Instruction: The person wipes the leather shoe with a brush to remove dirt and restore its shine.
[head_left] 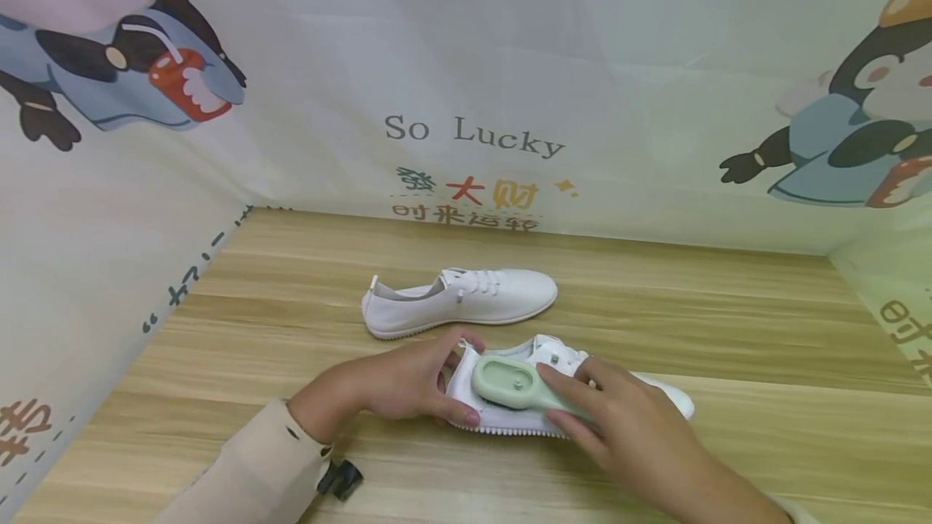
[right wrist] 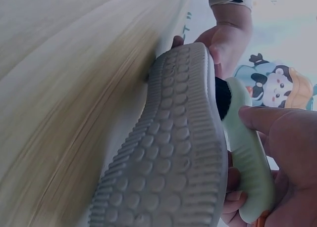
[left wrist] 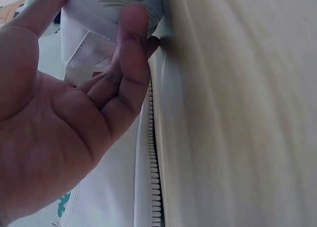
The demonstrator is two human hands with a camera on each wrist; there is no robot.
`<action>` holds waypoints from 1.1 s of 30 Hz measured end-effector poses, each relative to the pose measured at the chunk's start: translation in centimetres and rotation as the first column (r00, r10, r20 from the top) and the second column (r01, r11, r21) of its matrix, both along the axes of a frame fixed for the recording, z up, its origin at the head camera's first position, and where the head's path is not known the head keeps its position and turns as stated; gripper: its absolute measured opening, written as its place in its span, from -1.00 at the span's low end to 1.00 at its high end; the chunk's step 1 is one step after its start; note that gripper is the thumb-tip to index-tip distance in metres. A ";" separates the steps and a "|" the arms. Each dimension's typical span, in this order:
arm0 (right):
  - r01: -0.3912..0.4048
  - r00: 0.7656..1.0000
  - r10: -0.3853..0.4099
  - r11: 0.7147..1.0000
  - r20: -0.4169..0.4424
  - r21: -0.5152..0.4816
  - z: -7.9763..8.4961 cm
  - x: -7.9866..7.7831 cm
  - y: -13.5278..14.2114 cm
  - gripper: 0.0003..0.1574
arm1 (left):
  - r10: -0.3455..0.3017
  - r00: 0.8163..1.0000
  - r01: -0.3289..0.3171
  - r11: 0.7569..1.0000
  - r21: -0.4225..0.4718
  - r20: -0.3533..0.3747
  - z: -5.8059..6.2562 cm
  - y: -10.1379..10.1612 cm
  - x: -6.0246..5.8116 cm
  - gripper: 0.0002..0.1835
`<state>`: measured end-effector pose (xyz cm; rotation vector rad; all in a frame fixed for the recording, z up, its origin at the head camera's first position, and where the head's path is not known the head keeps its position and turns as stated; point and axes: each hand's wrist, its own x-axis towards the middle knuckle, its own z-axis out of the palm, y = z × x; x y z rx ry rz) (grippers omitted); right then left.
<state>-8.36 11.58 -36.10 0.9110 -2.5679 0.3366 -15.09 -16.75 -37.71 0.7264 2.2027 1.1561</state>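
Observation:
A white lace-up shoe (head_left: pixel 498 420) lies tilted on its side near me, its ridged, dotted sole (right wrist: pixel 168 138) facing the right wrist camera. My left hand (head_left: pixel 408 382) grips its heel, thumb and fingers on either side. In my right hand (head_left: pixel 641 419) is a pale green scrub brush (head_left: pixel 506 382), held by its handle. Dark bristles (right wrist: pixel 223 96) meet the side of the shoe close to the heel. The right hand covers part of the shoe's front. Behind it a second white shoe (head_left: pixel 422 314) stands upright, toe to the right.
Both shoes are on a wood-grain tabletop (head_left: pixel 728 314). A pale printed cloth (head_left: pixel 473 39) with cartoon figures and lettering rises behind and at the sides. A small black device (head_left: pixel 340 479) sits by the left sleeve (head_left: pixel 255 467).

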 end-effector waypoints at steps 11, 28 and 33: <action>0.029 0.998 -0.028 1.000 -0.061 0.005 -0.1 0.5 2.5 -0.49 | 0.005 1.000 -0.005 1.000 -0.005 0.016 -0.2 0.1 -0.2 -0.20; -0.088 0.991 0.081 0.995 -0.106 -0.057 -0.1 0.3 2.5 -0.46 | 0.015 0.999 -0.016 1.000 0.015 0.049 -0.6 -0.1 -0.2 -0.18; -0.096 0.989 0.088 0.993 -0.122 -0.065 -0.3 0.1 1.6 -0.45 | 0.015 0.999 -0.016 1.000 0.018 0.047 -0.6 0.0 -0.3 -0.18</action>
